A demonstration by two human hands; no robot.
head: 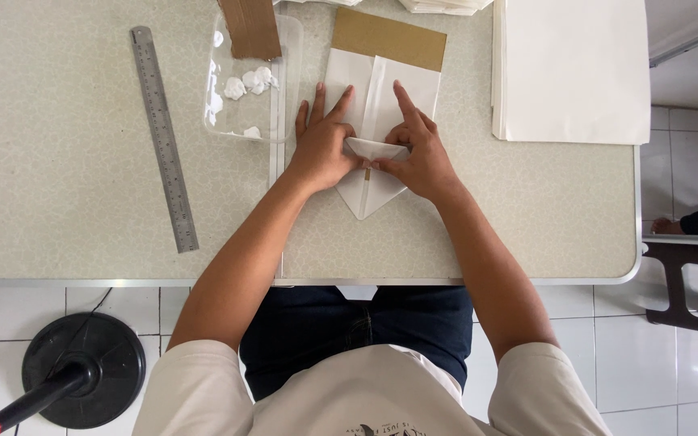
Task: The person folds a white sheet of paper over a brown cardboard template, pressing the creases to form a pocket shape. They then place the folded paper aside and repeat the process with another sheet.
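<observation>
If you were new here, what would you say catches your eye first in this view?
First, the two hands at the table's middle: the left hand and right hand press a fold in a white paper piece lying over a brown cardboard sheet. To their left lie a steel ruler and a clear plastic tray with white blobs; a white paper stack sits at the right.

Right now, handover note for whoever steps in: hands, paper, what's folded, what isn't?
Left hand: flat on the white folded paper, pressing its left side.
Right hand: pinching the small flap at the middle, index finger stretched along the centre seam.
Paper lies on a brown cardboard sheet; its near end is folded to a point.
Clear tray with white glue dabs and steel ruler to the left; white sheet stack to the right.
Done: long sides folded in. Left: flap not yet flat.
</observation>
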